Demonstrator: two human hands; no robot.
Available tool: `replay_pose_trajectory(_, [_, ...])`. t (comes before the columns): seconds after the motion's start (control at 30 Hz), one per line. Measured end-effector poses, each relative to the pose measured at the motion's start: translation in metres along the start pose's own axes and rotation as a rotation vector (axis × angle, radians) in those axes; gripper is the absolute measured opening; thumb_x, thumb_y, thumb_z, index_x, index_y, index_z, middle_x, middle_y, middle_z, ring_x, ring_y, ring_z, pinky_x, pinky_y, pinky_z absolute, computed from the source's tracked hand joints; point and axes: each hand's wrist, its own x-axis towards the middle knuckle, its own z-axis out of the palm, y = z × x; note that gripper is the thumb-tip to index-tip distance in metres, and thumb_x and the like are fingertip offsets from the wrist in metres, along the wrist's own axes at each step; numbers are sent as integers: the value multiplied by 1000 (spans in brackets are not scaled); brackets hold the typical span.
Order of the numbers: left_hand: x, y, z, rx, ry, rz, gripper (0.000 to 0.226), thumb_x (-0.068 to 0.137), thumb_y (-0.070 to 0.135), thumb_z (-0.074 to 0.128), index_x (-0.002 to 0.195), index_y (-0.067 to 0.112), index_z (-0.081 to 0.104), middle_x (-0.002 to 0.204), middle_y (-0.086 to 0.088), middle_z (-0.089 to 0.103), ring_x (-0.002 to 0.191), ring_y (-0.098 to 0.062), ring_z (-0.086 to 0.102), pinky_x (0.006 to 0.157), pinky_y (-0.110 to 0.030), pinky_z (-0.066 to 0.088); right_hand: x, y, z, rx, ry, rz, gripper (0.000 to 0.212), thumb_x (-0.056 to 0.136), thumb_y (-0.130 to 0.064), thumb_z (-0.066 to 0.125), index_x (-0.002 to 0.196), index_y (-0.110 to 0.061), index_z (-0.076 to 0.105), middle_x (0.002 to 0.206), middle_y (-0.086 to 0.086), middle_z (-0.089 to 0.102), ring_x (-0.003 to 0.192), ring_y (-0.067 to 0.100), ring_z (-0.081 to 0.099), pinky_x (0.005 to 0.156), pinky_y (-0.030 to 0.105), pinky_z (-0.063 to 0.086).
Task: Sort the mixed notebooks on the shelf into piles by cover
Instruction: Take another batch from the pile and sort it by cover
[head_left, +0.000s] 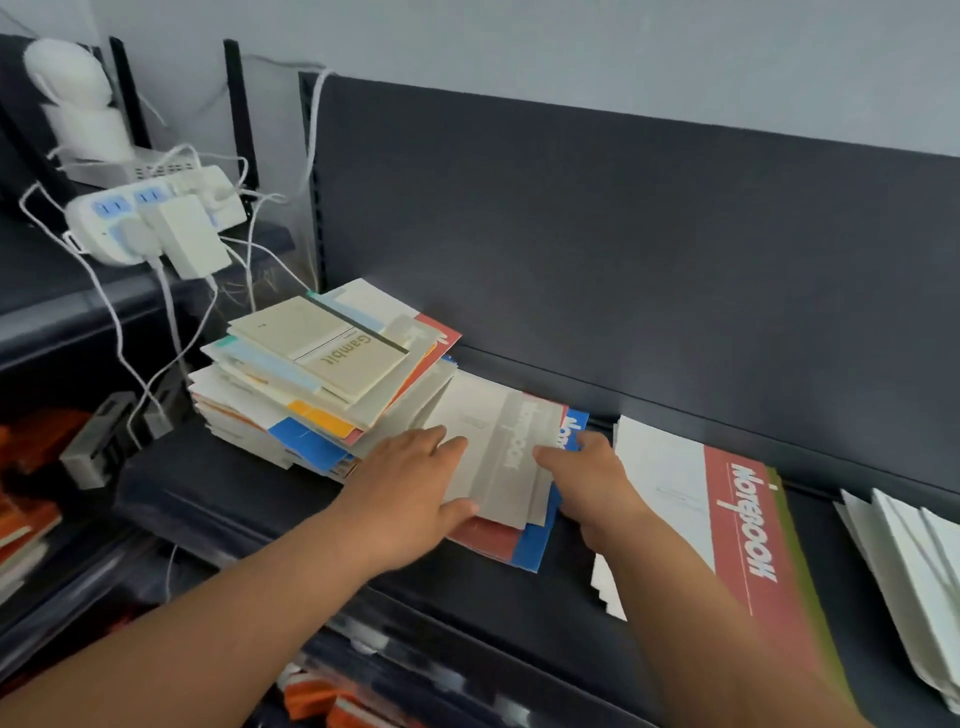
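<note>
Left hand (410, 488) and right hand (592, 483), grips wide, are pressing the grey notebook (496, 441), risking toppling the leaning stack (311, 374) left of them.

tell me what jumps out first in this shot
The two hands in the middle: the left hand lies flat on a grey notebook, the right hand at its right edge. Left of them sits a messy mixed stack topped by a beige Gambit notebook; to the right lies a red NOTEBOOK cover.

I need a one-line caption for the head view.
Left hand and right hand touch a grey notebook beside the mixed stack on the shelf.
</note>
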Motion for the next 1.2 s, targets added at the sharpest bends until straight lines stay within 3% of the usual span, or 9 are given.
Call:
replay_pose_trajectory(0.17, [22, -14, -1, -33, -11, 85, 72, 96, 57, 41, 154, 23, 16, 162, 0, 18, 148, -20, 17, 119, -36, 17, 9, -5, 13, 259, 61, 127, 39, 90, -13, 68, 120, -7, 44, 110, 12, 66, 93, 28, 68, 65, 37, 56])
replay_pose_trajectory(0.37, [31, -27, -2, -80, -5, 166, 71, 95, 59, 40, 154, 26, 18, 162, 3, 18, 148, -17, 17, 119, -36, 18, 10, -13, 27, 339, 20, 263, 26, 85, -13, 75, 108, -9, 63, 100, 13, 73, 87, 32, 71, 70, 42, 59])
replay_pose_trajectory(0.5, [32, -32, -3, -109, -23, 191, 71, 95, 59, 40, 154, 27, 15, 162, 5, 14, 149, -16, 13, 120, -37, 19, 9, -12, 36, 256, 62, 222, 43, 81, -4, 76, 118, -8, 55, 106, 13, 71, 92, 33, 70, 70, 43, 60])
replay_pose_trajectory(0.73, [31, -35, -11, -136, -42, 236, 69, 96, 57, 40, 154, 27, 17, 161, 6, 18, 147, -14, 16, 118, -33, 18, -4, -21, 26, 175, 71, 130, 36, 86, 2, 68, 114, -13, 53, 102, 8, 68, 85, 25, 67, 55, 32, 52])
replay_pose_trajectory(1.07, [33, -35, -16, -293, -37, 238, 57, 97, 53, 41, 147, 29, 29, 148, 11, 36, 135, -8, 33, 108, -28, 33, -31, -16, -15, 218, 178, 85, 25, 91, -3, 66, 99, -24, 53, 99, 5, 68, 85, 26, 67, 56, 37, 53])
replay_pose_trajectory(1.2, [34, -30, -21, -432, -24, 197, 56, 96, 52, 45, 145, 30, 28, 147, 12, 38, 134, -10, 38, 105, -32, 40, -42, -17, -33, 235, 217, 64, 26, 91, -8, 68, 106, -25, 55, 101, 5, 71, 88, 28, 69, 59, 38, 56])
